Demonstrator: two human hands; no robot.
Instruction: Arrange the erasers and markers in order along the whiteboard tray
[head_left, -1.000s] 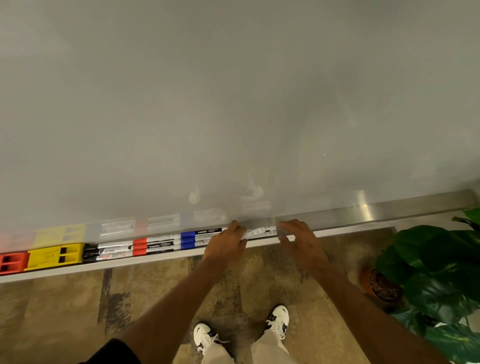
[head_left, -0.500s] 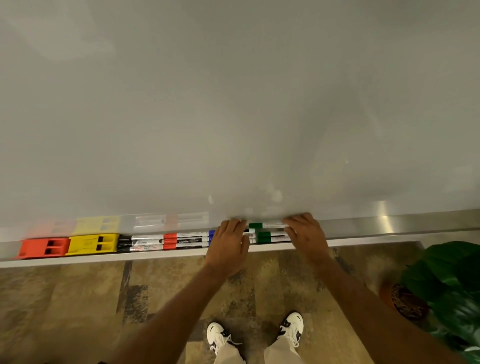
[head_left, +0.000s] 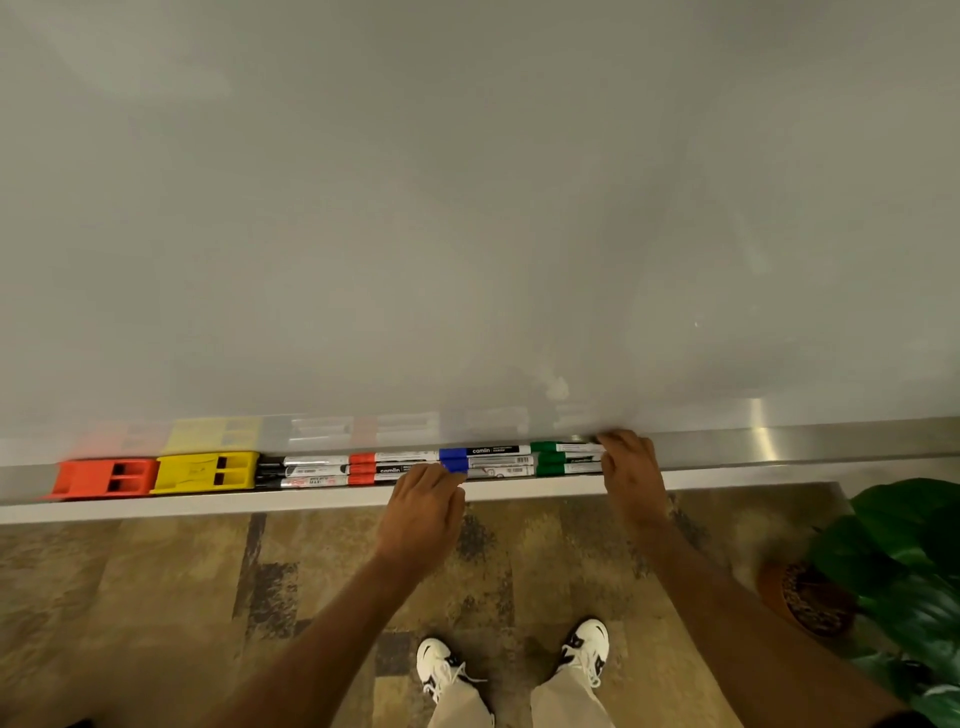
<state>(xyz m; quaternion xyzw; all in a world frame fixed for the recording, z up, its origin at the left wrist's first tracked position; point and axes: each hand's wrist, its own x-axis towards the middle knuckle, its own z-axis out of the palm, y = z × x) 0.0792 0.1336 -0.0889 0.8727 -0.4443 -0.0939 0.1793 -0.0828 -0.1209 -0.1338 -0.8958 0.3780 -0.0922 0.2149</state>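
Note:
Along the whiteboard tray (head_left: 779, 457) lie, from left to right, an orange eraser (head_left: 104, 477), a yellow eraser (head_left: 205, 472), black markers (head_left: 306, 470), red markers (head_left: 387, 467), blue markers (head_left: 485, 460) and green markers (head_left: 563, 458), each colour stacked in a group. My left hand (head_left: 423, 501) rests at the tray's front lip, fingertips touching the blue caps where they meet the red markers. My right hand (head_left: 628, 467) presses its fingertips against the right ends of the green markers. Neither hand grips anything.
The whiteboard (head_left: 467, 208) fills the upper view. A potted plant (head_left: 893, 577) stands on the floor at the right, below the tray's end. The tray's right stretch is bare metal. My shoes (head_left: 587, 649) are on patterned carpet.
The view shifted, so the tray's items appear further right. My hands moved apart, uncovering the blue and green markers; the left slid back to the tray lip, the right sits at the green markers' ends.

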